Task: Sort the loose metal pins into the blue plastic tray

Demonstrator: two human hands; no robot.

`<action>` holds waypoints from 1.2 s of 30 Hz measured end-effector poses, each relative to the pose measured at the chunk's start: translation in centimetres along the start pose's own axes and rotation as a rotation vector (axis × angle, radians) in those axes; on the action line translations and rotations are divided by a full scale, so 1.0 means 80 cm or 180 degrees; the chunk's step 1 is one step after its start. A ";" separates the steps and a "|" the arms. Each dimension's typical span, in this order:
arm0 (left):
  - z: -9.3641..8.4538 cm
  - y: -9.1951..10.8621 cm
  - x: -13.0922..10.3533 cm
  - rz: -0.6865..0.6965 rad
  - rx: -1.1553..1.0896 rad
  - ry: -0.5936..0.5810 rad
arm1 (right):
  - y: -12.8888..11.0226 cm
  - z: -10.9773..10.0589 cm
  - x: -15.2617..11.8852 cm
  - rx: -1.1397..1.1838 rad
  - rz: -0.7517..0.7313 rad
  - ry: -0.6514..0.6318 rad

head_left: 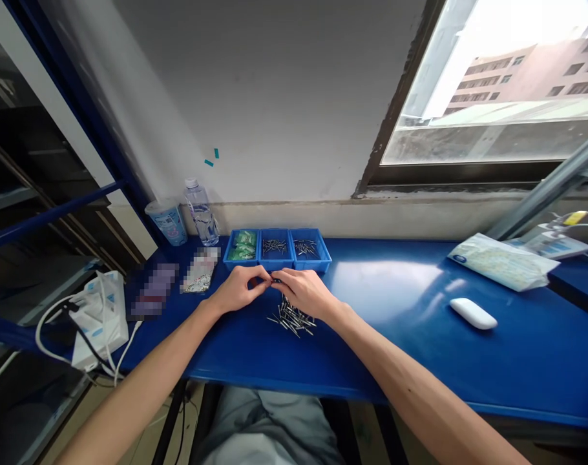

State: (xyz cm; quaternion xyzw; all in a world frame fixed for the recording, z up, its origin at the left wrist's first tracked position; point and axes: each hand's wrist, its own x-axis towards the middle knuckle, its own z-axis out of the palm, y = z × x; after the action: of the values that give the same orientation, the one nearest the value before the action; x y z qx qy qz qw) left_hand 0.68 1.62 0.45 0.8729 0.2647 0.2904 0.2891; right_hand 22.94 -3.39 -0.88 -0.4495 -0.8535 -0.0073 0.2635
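Note:
My left hand (240, 287) and my right hand (302, 290) meet fingertip to fingertip just in front of three blue bins. Both are closed in a pinch around something small and dark, mostly hidden by the fingers. A loose pile of thin, pointed metal pieces (294, 319) lies on the desk below my right hand. Green-and-clear small packets (245, 244) fill the left bin (228, 253). Similar thin metal pieces lie in the middle bin (274, 263) and in the right bin (312, 265).
A water bottle (203, 214) and a light-blue tub (168, 223) stand at the back left of the blue desk (371, 342). White power strips and cables (100, 316) occupy the left edge. A white case (473, 313) and a tissue pack (504, 261) lie on the right.

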 end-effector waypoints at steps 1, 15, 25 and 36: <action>0.000 -0.001 0.000 -0.0013 -0.0022 0.0046 | 0.001 0.000 0.000 0.0015 -0.0023 0.0028; -0.003 -0.005 0.000 -0.0099 0.0399 -0.0178 | 0.003 0.012 -0.003 0.0106 -0.0057 0.0599; 0.001 -0.004 -0.002 0.0173 0.0685 0.0105 | -0.007 0.004 -0.002 -0.0074 -0.0214 0.0577; -0.002 0.002 0.000 0.0203 0.0706 0.0178 | -0.004 0.000 -0.002 -0.0094 -0.0124 0.0167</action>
State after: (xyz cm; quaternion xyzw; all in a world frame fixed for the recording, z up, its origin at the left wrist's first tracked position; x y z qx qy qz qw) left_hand 0.66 1.58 0.64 0.8991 0.2753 0.2927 0.1738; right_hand 22.79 -3.68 -0.91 -0.4363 -0.8547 -0.0369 0.2789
